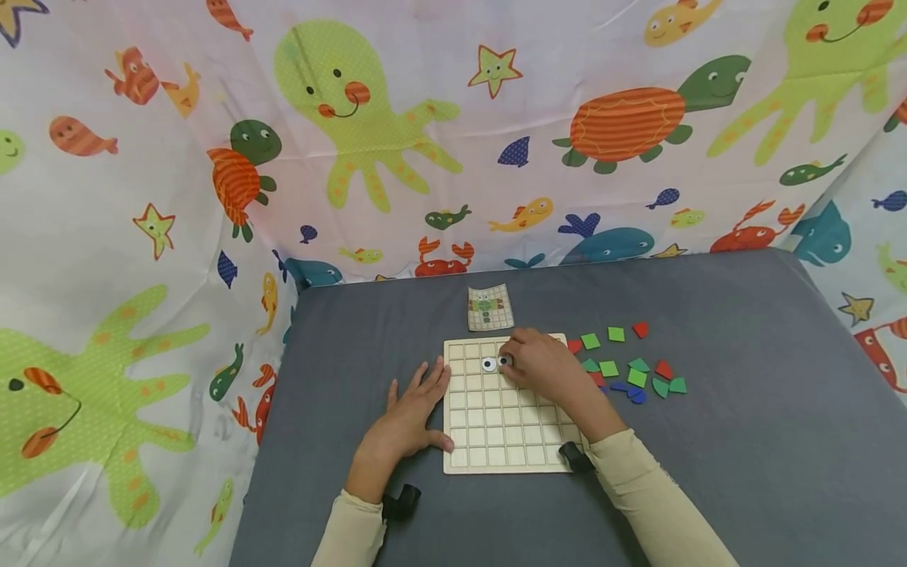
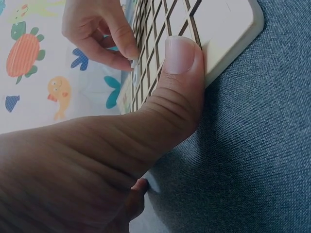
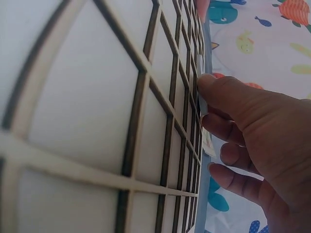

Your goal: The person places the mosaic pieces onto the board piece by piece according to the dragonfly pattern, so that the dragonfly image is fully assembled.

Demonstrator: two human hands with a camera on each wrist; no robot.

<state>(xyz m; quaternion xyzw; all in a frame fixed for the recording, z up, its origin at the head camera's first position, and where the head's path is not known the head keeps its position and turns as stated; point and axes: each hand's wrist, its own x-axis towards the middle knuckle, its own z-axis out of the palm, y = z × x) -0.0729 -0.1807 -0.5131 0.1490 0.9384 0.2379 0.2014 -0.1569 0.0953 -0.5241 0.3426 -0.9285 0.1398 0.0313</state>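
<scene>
A pale wooden grid board (image 1: 485,437) lies flat on the grey cloth. One white eye tile (image 1: 489,365) sits in a cell of an upper row. Just right of it, my right hand (image 1: 542,364) pinches a second eye tile (image 1: 505,360) between thumb and fingertips, low over the grid; fingers partly cover it. In the right wrist view the thumb (image 3: 223,90) and index finger meet at the board's surface. My left hand (image 1: 407,413) lies along the board's left edge with fingers spread, its thumb (image 2: 182,73) resting on the rim near the front corner.
Behind the board lies a small picture card (image 1: 490,308) with a coloured grid pattern. Several green squares (image 1: 616,335), red pieces (image 1: 641,329), dark green pieces (image 1: 677,385) and blue pieces (image 1: 638,396) are scattered to the right. A sea-animal curtain (image 1: 439,157) hangs behind and at the sides.
</scene>
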